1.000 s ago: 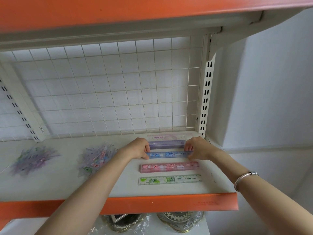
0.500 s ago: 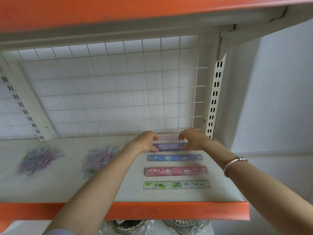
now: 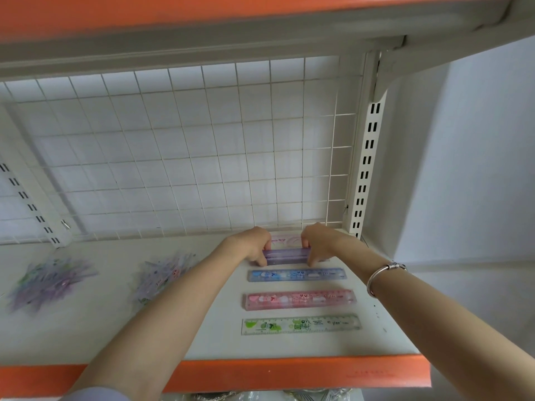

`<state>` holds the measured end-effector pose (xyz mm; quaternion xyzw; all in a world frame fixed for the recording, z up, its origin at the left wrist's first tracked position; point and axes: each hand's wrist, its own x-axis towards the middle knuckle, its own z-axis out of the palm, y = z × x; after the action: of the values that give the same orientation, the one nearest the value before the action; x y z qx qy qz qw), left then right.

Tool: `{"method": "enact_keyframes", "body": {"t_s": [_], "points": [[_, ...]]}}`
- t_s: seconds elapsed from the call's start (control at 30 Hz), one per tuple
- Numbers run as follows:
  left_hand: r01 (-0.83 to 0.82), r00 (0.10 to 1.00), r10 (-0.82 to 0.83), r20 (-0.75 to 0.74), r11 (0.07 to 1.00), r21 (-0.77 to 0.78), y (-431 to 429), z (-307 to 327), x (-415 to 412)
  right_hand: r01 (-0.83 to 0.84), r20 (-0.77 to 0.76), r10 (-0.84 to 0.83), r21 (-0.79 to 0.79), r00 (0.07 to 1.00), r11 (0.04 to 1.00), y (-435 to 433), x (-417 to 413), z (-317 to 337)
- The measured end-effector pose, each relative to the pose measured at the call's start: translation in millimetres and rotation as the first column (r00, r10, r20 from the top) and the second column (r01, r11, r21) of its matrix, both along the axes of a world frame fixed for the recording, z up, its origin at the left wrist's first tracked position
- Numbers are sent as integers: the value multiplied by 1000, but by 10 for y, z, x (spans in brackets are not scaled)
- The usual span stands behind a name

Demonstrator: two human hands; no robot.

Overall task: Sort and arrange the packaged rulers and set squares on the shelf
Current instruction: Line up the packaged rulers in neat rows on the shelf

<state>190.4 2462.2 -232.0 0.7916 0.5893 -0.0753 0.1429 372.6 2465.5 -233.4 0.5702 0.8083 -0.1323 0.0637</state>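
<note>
White shelf (image 3: 86, 328) under wire mesh: left hand (image 3: 254, 246) and right hand (image 3: 317, 244) pinch the purple ruler (image 3: 286, 256) by its ends. Just nearer lie blue ruler (image 3: 297, 275), pink ruler (image 3: 301, 300), green ruler (image 3: 301, 325); set squares (image 3: 162, 277) leftward.

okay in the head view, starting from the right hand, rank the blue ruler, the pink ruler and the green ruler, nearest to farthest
From the right hand, which grips the purple ruler at the back of the shelf:
1. Blue ruler, just in front of the hand.
2. Pink ruler, the next row forward.
3. Green ruler, nearest the shelf's orange front edge.
</note>
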Motion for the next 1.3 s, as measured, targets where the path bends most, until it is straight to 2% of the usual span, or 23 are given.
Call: {"method": "enact_keyframes", "body": {"t_s": [0.27,0.6,0.77,1.03,1.3], "points": [[77,995,-71,-77,995,70,-81,-6,7,-19,-42,23,79,999,997,-74,6,-84],[43,999,-44,20,997,59,-195,185,19,-75,-43,86,211,995,975,-277,-43,84],[33,995,-37,94,999,39,-348,228,97,-199,71,186,370,980,908,-481,-146,75],[37,975,-67,212,989,142,-535,200,104,-192,27,194,310,981,931,-701,-117,86],[49,975,-70,213,994,102,-662,182,146,-185,44,180,341,983,922,-762,-56,69]]}}
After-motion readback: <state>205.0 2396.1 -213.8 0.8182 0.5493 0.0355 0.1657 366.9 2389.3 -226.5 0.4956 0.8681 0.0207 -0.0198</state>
